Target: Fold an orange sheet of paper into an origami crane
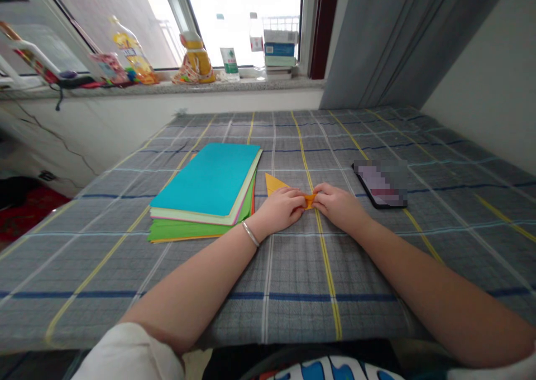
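Orange paper point(274, 184) lies folded into a flat, pointed triangle at the middle of the frame, its narrow end running in between our hands. Our left hand point(278, 210) and our right hand point(337, 206) are both curled closed, gripping the paper from either side with their fingertips meeting over the crease. A smooth metal bangle point(250, 234) circles our left wrist. Just left of our hands sits a neat stack of paper sheets point(205, 193), matte teal on top, then pale green, pink and bright green edges. To the right, near our right hand, lies a black phone point(380, 183), its glossy screen blurred out. All of this rests on a grey checked cloth point(125, 257) lined with yellow, blue and white. Along the top of the frame, a speckled stone window sill point(268, 87) holds plastic bottles and a small pile of boxes
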`<state>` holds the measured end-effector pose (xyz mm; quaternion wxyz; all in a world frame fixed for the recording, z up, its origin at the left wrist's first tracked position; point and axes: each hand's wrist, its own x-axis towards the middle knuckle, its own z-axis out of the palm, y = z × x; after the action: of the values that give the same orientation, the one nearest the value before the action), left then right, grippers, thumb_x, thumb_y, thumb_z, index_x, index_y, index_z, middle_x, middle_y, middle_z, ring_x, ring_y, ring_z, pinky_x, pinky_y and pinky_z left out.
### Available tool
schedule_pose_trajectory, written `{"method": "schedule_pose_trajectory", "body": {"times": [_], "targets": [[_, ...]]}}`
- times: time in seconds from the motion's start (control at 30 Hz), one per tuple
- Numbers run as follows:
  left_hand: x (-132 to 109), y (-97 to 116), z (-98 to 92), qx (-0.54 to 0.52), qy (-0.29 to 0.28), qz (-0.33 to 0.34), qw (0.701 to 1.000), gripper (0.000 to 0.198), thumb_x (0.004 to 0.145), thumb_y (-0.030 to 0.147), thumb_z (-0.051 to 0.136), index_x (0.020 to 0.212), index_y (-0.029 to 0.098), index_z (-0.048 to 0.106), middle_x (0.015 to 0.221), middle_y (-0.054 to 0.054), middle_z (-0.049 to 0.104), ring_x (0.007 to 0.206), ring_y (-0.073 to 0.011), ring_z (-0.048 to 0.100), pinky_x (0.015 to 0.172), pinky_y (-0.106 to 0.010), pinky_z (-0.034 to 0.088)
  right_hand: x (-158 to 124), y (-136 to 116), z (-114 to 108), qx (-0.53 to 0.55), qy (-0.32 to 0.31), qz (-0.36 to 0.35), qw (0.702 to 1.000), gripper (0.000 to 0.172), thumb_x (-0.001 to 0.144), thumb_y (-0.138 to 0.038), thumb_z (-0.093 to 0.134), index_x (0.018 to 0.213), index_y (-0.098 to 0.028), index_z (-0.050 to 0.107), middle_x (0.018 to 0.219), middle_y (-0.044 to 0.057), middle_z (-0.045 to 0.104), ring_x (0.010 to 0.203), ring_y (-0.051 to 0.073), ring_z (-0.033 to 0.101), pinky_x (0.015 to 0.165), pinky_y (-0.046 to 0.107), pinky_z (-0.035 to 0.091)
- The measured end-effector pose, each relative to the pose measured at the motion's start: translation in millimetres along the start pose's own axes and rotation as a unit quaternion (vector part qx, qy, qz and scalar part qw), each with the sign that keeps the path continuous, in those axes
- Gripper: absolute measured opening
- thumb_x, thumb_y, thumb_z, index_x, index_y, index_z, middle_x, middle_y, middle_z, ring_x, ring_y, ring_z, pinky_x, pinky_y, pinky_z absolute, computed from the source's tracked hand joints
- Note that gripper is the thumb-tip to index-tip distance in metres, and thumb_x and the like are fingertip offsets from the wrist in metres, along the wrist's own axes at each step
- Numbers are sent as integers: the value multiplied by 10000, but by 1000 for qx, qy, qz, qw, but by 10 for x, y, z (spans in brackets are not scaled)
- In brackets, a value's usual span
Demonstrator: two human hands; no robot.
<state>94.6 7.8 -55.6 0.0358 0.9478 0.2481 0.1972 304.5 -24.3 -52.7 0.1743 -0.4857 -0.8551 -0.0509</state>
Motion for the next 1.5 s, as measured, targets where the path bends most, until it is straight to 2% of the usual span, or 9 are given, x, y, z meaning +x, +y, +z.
{"method": "schedule_pose_trajectory", "body": {"times": [0.13, 0.23, 0.43, 0.73, 0.9, 1.03, 1.33, 1.5], "targets": [[-1, 4, -6, 3, -2, 1, 1000, 143, 916, 203, 487, 938, 188, 628, 1052, -60, 662, 1099, -211, 580, 997, -384, 452, 10, -15, -23, 18, -3, 9, 1000, 168, 931, -249, 515, 882, -192, 666, 1105, 65, 629, 873, 174, 616, 778, 306, 484], [-3, 7, -10, 8, -1, 0, 1000, 137, 913, 202, 492, 934, 187, 627, 1048, -61, 659, 1099, -213, 578, 991, -385, 453, 21, -26, -45, 32, -1, 39, 999, 104, 895, -200, 545, 964, -177, 620, 1079, 74, 617, 896, 186, 617, 767, 305, 485], [-11, 17, -12, 17, 0, 12, 1000, 172, 929, 198, 464, 1000, 182, 620, 1193, -76, 634, 1132, -207, 563, 997, -388, 442, 14, -32, -68, 32, -4, 104, 994, 256, 869, -214, 565, 1123, -191, 554, 1109, 72, 628, 919, 209, 634, 709, 308, 476], [-15, 80, -62, 60, -15, 36, 997, 295, 967, 229, 409, 1207, 218, 580, 1361, -49, 558, 1190, -230, 527, 1043, -443, 383, 29, -46, -83, 36, -40, 143, 988, 151, 889, -278, 551, 1007, -203, 609, 1000, 32, 682, 841, 181, 636, 642, 274, 403], [-16, 80, -41, 78, -26, 34, 996, 325, 971, 244, 397, 1233, 209, 586, 1286, -63, 608, 1189, -236, 517, 1057, -442, 368, 49, -93, -74, -15, -46, 144, 988, 171, 913, -347, 515, 946, -225, 630, 954, 17, 676, 789, 168, 619, 574, 271, 335], [-15, 102, -38, 91, -27, 26, 995, 337, 971, 252, 395, 1246, 210, 584, 1309, -66, 586, 1177, -236, 519, 1063, -446, 358, 53, -129, -76, -52, -41, 140, 988, 151, 907, -308, 490, 898, -218, 611, 908, 18, 662, 744, 163, 603, 544, 279, 287], [-30, 113, -33, 115, -25, -1, 993, 402, 922, 259, 455, 1308, 204, 554, 1431, -119, 441, 1305, -280, 414, 1106, -451, 321, 37, -44, -73, 40, -37, 124, 991, 64, 807, -158, 493, 828, -199, 536, 854, 25, 618, 736, 150, 561, 622, 257, 356], [-28, 113, -37, 103, -36, 1, 994, 412, 937, 259, 427, 1331, 200, 530, 1398, -109, 483, 1271, -268, 445, 1091, -451, 332, -30, 20, -214, 55, -63, 148, 985, 121, 757, -145, 545, 865, -200, 540, 810, 11, 633, 674, 138, 550, 590, 251, 356]]}}
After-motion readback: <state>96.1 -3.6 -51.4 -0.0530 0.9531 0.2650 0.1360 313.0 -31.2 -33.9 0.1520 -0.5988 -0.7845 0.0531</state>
